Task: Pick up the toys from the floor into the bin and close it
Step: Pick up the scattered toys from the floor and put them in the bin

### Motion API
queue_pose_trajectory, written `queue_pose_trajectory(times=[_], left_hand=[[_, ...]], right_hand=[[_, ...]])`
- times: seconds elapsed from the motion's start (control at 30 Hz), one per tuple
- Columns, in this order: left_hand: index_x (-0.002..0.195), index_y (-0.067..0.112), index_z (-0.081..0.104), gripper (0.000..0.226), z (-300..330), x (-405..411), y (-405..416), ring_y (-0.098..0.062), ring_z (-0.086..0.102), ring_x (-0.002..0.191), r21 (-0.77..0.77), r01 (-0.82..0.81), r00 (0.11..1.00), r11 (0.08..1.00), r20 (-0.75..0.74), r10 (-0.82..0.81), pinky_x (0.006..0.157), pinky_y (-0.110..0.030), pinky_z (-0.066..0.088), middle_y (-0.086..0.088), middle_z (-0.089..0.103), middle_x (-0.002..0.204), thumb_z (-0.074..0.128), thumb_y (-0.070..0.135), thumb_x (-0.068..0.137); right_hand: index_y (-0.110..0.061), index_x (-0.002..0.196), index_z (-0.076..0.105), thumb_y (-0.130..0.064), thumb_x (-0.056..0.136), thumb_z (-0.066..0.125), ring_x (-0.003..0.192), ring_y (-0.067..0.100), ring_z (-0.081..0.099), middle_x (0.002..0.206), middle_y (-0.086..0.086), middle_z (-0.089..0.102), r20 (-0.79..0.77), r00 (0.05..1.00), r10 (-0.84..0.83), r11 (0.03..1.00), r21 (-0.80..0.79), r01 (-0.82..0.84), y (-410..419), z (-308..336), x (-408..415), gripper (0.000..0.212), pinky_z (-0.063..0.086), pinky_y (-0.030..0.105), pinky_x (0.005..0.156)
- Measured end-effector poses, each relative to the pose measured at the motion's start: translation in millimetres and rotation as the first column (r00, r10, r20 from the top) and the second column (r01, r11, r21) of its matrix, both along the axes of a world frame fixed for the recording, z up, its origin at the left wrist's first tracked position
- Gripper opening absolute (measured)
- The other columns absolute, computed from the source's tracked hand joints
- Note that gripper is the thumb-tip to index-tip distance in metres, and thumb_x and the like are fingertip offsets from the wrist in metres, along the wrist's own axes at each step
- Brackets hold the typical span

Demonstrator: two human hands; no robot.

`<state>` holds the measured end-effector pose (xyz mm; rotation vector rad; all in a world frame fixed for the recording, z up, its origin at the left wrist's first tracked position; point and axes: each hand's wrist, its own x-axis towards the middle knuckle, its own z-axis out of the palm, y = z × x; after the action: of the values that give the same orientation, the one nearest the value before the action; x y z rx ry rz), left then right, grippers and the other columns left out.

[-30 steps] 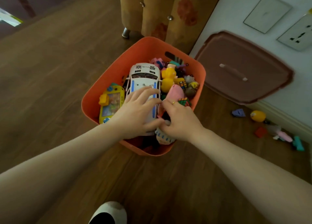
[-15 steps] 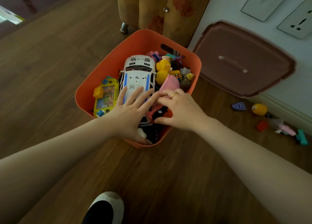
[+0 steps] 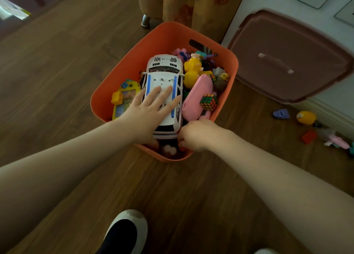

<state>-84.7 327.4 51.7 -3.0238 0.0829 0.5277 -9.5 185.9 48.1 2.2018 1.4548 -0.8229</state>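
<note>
The right hand (image 3: 198,134) curls into the orange bin's (image 3: 122,85) near end, its hold seemingly hidden, while the left hand (image 3: 151,113) lies flat-fingered on the binned white toy car (image 3: 164,75), more toys (image 3: 325,127) on the floor.

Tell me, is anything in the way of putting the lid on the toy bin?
Maybe. The brown lid leans on the wall, off the orange bin. The white toy car sits high in the pile, near the rim, under the left hand. The right hand is at the near rim. A yellow egg toy still lies on the floor.
</note>
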Motion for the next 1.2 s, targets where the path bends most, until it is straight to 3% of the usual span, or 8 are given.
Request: queue_pose_trajectory(times=[0.13, 0.23, 0.33, 0.43, 0.57, 0.7, 0.93, 1.2], left_hand=[[0.140, 0.035, -0.029, 0.118, 6, 6, 11, -0.026, -0.023, 0.141, -0.107, 0.004, 0.996, 0.994, -0.086, -0.014, 0.110, -0.051, -0.013, -0.001, -0.029, 0.153, 0.058, 0.070, 0.070], [0.141, 0.033, -0.029, 0.119, 15, 8, 4, -0.025, -0.025, 0.140, -0.098, 0.043, 0.994, 0.994, -0.098, -0.052, 0.110, -0.049, -0.015, 0.000, -0.029, 0.152, 0.054, 0.076, 0.068], [0.148, 0.028, -0.010, 0.105, 28, 12, -13, -0.023, -0.011, 0.144, -0.236, 0.120, 0.993, 0.964, 0.024, -0.118, 0.111, -0.042, -0.010, 0.000, -0.008, 0.157, 0.052, 0.070, 0.074], [0.142, 0.020, 0.036, 0.070, 41, 29, -48, -0.023, 0.033, 0.135, -0.385, 0.288, 0.946, 0.877, 0.257, -0.198, 0.111, -0.048, 0.029, -0.002, 0.040, 0.144, 0.045, 0.054, 0.081], [0.137, 0.025, 0.041, 0.049, 41, 58, -107, -0.011, 0.038, 0.130, -0.456, 0.348, 0.936, 0.819, 0.215, -0.279, 0.108, -0.027, 0.026, 0.006, 0.043, 0.140, 0.047, 0.038, 0.090], [0.137, 0.024, 0.041, 0.043, 25, 92, -192, -0.011, 0.044, 0.123, -0.410, 0.463, 0.867, 0.785, 0.025, -0.498, 0.103, -0.028, 0.038, 0.005, 0.044, 0.139, 0.044, 0.032, 0.095], [0.139, 0.022, 0.037, 0.043, -20, 134, -350, -0.019, 0.050, 0.118, -0.296, 0.607, 0.708, 0.737, -0.219, -0.672, 0.093, -0.035, 0.047, 0.000, 0.045, 0.137, 0.041, 0.030, 0.097], [0.150, 0.026, 0.005, 0.064, -81, 159, -466, -0.025, 0.040, 0.130, -0.217, 0.519, 0.746, 0.826, -0.356, -0.562, 0.094, -0.033, 0.043, -0.007, 0.019, 0.154, 0.040, 0.027, 0.097]], right_hand=[[-0.029, 0.141, 0.040, -0.035, 0.102, 0.027, 0.128, 0.024, 0.043, 0.145, 0.000, 0.043, -0.164, 0.986, 0.014, 0.981, -0.191, -0.046, 9, 2, -3, 0.042, 0.038, 0.040, 0.097], [-0.021, 0.110, 0.063, -0.033, 0.099, 0.039, 0.091, 0.014, 0.057, 0.110, 0.001, 0.065, -0.279, 0.957, -0.082, 0.975, 0.174, 0.135, -8, 15, 7, 0.029, 0.047, 0.033, 0.079], [-0.012, 0.088, 0.066, -0.021, 0.095, 0.050, 0.072, 0.010, 0.052, 0.082, -0.001, 0.062, -0.308, 0.936, -0.168, 0.748, 0.579, 0.325, -40, 28, 27, 0.020, 0.047, 0.034, 0.067], [-0.010, 0.090, 0.065, -0.015, 0.090, 0.050, 0.083, 0.019, 0.058, 0.093, 0.004, 0.062, -0.222, 0.922, -0.318, 0.538, 0.759, 0.368, -89, 28, 47, 0.017, 0.048, 0.036, 0.071], [-0.018, 0.096, 0.064, -0.016, 0.094, 0.047, 0.085, 0.009, 0.055, 0.115, -0.003, 0.053, -0.197, 0.818, -0.541, 0.546, 0.657, 0.520, -167, 4, 52, 0.017, 0.045, 0.024, 0.075], [-0.013, 0.105, 0.065, -0.015, 0.093, 0.050, 0.102, 0.018, 0.054, 0.125, 0.003, 0.049, -0.177, 0.635, -0.752, 0.495, 0.483, 0.722, -272, -34, 44, 0.019, 0.040, 0.023, 0.086], [-0.011, 0.114, 0.062, -0.026, 0.089, 0.047, 0.127, 0.032, 0.042, 0.131, 0.014, 0.051, -0.168, 0.168, -0.971, 0.121, 0.257, 0.959, -440, -91, 17, 0.033, 0.037, 0.037, 0.104], [-0.026, 0.150, 0.017, -0.045, 0.097, 0.042, 0.145, 0.033, 0.007, 0.160, 0.005, 0.004, -0.205, -0.033, -0.978, -0.063, 0.139, 0.988, -538, -131, 0, 0.061, 0.020, 0.045, 0.115]])
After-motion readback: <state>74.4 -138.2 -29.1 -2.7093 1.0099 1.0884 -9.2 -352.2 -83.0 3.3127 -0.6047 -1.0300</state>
